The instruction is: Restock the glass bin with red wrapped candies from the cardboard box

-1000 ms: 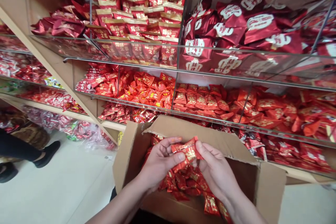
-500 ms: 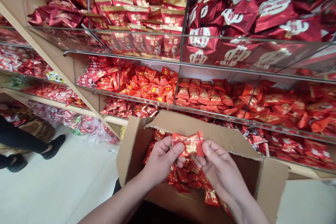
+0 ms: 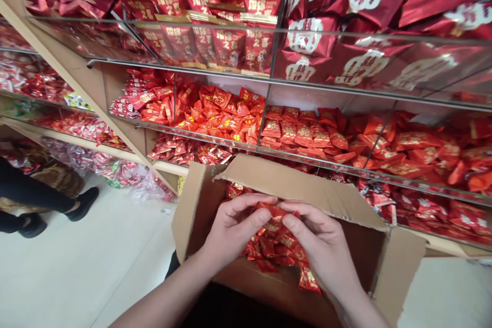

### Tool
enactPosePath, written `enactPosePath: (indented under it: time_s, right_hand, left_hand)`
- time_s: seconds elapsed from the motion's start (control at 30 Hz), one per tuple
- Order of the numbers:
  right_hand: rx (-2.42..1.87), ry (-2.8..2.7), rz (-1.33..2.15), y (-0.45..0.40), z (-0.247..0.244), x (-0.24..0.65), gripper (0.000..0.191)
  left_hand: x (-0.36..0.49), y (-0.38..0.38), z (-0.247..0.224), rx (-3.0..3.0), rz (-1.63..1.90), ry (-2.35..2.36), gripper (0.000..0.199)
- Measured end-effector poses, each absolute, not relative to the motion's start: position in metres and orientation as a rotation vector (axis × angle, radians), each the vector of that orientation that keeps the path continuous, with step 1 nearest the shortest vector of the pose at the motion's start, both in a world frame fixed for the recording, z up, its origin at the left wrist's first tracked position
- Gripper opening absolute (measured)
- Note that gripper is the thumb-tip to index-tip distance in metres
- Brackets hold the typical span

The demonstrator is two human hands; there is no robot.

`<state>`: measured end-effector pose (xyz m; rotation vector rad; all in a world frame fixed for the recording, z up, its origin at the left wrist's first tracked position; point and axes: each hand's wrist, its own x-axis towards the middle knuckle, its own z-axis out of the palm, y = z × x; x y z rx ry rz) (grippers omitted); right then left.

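Note:
Both hands meet over an open cardboard box (image 3: 284, 177) with red wrapped candies (image 3: 269, 253) inside. Between them is one red candy packet (image 3: 275, 211) with gold print, partly covered by the fingers. My left hand (image 3: 240, 228) pinches its left side between thumb and fingers. On its right side, my right hand (image 3: 317, 233) grips it the same way, thumb towards me. The fingertips of the two hands nearly touch above the packet.
Behind the box rise shelves with clear front panels (image 3: 215, 136), full of red packets (image 3: 303, 133) and larger dark red bags (image 3: 361, 0). At the left, a person's legs and black shoes (image 3: 82, 205) stand on the pale floor (image 3: 126, 246).
The packet was held flat with its printed face showing; now it is tilted and more covered. My fingers have closed in over its top edge, and the view has shifted slightly.

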<state>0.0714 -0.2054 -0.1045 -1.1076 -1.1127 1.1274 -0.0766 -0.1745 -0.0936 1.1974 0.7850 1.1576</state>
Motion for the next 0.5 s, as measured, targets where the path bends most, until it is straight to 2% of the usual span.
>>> enactPosePath:
  time_s: [0.1,0.2,0.33,0.4,0.5]
  right_hand:
    - [-1.097,-0.97,1.206,-0.207,-0.109,0.067,0.018]
    - [-1.067,-0.895,1.169,-0.209,-0.116,0.063,0.004]
    - [-0.985,-0.859,1.107,-0.212,-0.117,0.059,0.003]
    - [-0.96,-0.908,1.026,-0.214,-0.112,0.06,0.006]
    - [-1.002,-1.192,0.673,-0.218,-0.102,0.066,0.022]
  left_hand:
    - [-0.078,-0.175,-0.094,1.124,1.16,0.776,0.012]
    - [-0.076,-0.177,-0.096,0.995,1.164,0.77,0.012]
    - [-0.069,-0.181,-0.094,0.809,1.212,0.689,0.011]
    - [-0.066,-0.183,-0.091,0.729,1.206,0.632,0.012]
    - [-0.065,-0.187,-0.087,0.696,1.137,0.653,0.013]
